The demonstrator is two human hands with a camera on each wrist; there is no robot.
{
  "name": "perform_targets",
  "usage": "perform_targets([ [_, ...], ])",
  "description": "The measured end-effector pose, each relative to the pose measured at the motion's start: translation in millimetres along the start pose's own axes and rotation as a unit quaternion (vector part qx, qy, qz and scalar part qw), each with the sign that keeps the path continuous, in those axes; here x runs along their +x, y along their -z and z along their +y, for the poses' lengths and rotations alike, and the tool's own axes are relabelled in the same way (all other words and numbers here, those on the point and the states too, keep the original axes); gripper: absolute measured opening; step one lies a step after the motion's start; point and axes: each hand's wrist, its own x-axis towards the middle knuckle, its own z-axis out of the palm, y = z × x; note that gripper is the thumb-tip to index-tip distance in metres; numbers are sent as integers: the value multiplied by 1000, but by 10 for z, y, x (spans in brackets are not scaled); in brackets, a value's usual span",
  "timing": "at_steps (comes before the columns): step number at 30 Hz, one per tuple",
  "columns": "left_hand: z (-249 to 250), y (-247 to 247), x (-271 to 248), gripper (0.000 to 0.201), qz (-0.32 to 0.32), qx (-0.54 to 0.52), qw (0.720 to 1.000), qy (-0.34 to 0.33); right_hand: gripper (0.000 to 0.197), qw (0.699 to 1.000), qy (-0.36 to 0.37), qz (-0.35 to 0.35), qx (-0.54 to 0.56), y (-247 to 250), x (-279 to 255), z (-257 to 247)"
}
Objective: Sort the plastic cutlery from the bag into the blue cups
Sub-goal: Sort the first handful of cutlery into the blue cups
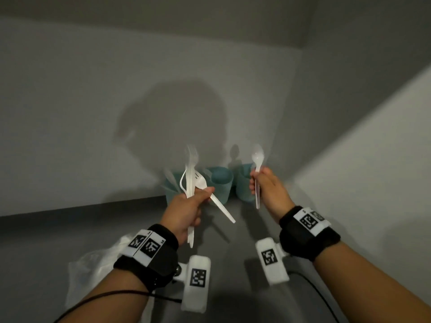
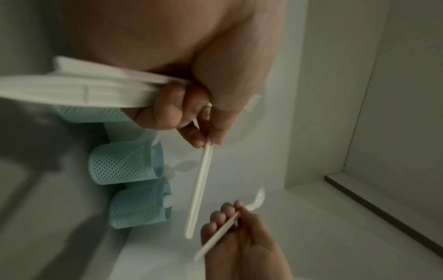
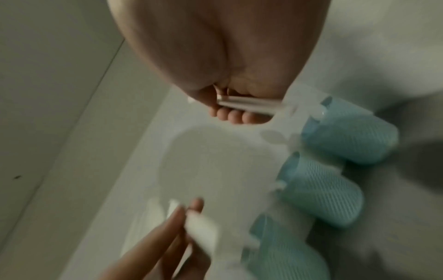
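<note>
**Cutlery in both hands above the cups**

While the left hand (image 1: 186,207) is closed around a bundle of white plastic cutlery (image 1: 191,176), fingers curled about the handles, the right hand (image 1: 265,187) pinches a single white spoon (image 1: 257,157) by its handle, bowl pointing up. In the bundle, forks stand upright and one fork (image 1: 210,194) slants out sideways, its handle pointing down towards the right (from the left wrist view it sits between thumb and fingertip). Both hands are raised above the grey surface (image 1: 70,229), apart from each other.

Behind the hands, against the wall (image 1: 93,113), three blue cups stand in a row: the left cup (image 1: 171,190), the middle cup (image 1: 221,183) and the right cup (image 1: 242,183). Their sides are perforated mesh, plain in the left wrist view. White pieces already stick out of the left cup; the wrist views show pale shapes at the other rims too, too blurred to name.

Near the left forearm lies a crumpled clear plastic bag (image 1: 93,264) on the surface. Each wrist wears a black band (image 1: 149,252) with printed markers and a white camera block (image 1: 197,283); a black cable (image 1: 105,297) trails from the left one.
</note>
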Motion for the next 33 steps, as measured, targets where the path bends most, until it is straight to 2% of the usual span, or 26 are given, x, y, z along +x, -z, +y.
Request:
perform_targets([
  [2,29,-49,158,20,-11,15,1000,-8,16,998,35,29,-40,130,402,35],
  [5,62,-78,389,18,-6,20,1000,-20,17,985,69,128,-94,283,1014,130],
  [7,90,-75,539,17,4,13,999,-29,22,971,53,143,-184,314,1339,227],
  [9,105,-53,665,17,22,10,999,-32,31,953,5,127,-275,308,1536,385],
  [14,114,-53,851,16,52,7,998,-41,29,930,-76,62,-355,270,1609,777],
  [17,67,-70,892,14,53,11,998,-39,30,914,-74,62,-394,262,1539,777],
  [18,51,-79,893,13,51,13,998,-36,31,920,-52,84,-380,232,1489,734],
  [20,27,-88,886,13,49,14,998,-33,29,960,8,101,-261,118,1328,573],
  [21,23,-97,879,13,48,14,998,-33,26,980,25,47,-194,43,1229,463],
  [22,26,-116,866,13,45,14,998,-33,24,985,20,-48,-166,-36,1129,365],
  [24,27,-151,841,15,33,16,999,-33,25,961,-9,-226,-161,-174,969,247],
  [25,29,-169,823,16,28,18,999,-32,26,952,-19,-265,-149,-211,930,228],
  [26,36,-186,800,18,25,19,999,-29,27,951,-20,-276,-136,-228,926,239],
  [28,45,-197,769,14,25,23,999,-26,24,955,-18,-267,-131,-234,943,260],
  [30,41,-156,738,8,31,30,999,-23,12,961,-20,-235,-142,-240,993,268],
  [31,29,-114,734,9,34,33,999,-22,6,970,-16,-197,-140,-246,1056,277],
  [33,-16,-20,724,17,35,44,998,-18,12,986,1,-86,-144,-268,1239,319],
])
